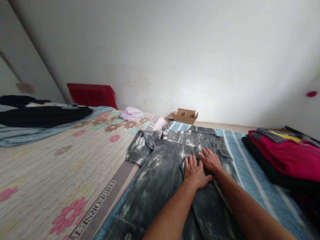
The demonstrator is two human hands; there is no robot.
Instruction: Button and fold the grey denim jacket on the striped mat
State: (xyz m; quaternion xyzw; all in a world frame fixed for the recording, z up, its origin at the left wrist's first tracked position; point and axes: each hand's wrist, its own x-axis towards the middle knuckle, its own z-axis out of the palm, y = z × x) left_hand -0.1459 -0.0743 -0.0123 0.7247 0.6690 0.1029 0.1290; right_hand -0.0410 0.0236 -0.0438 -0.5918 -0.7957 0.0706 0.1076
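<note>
A grey tie-dye denim jacket [160, 170] lies spread on the bed, its collar at the far end and one sleeve [141, 146] stretched out to the left. Its right part is folded inward over the body. My left hand [195, 171] rests flat on this folded part with the fingers spread. Just to its right and a little farther away, my right hand [210, 160] also presses flat on the cloth, fingers extended. The two hands nearly touch. Neither one grips the fabric. My forearms cover some of the jacket's lower right area.
Under the jacket is a blue striped cover [255, 166]. A flowered bedspread [95, 160] lies left, holding a pale pink cloth [131, 114] and dark clothes [45, 115]. Folded clothes [287, 156] are stacked at right. Behind stand an open cardboard box [184, 116] and a red box-like object [91, 96].
</note>
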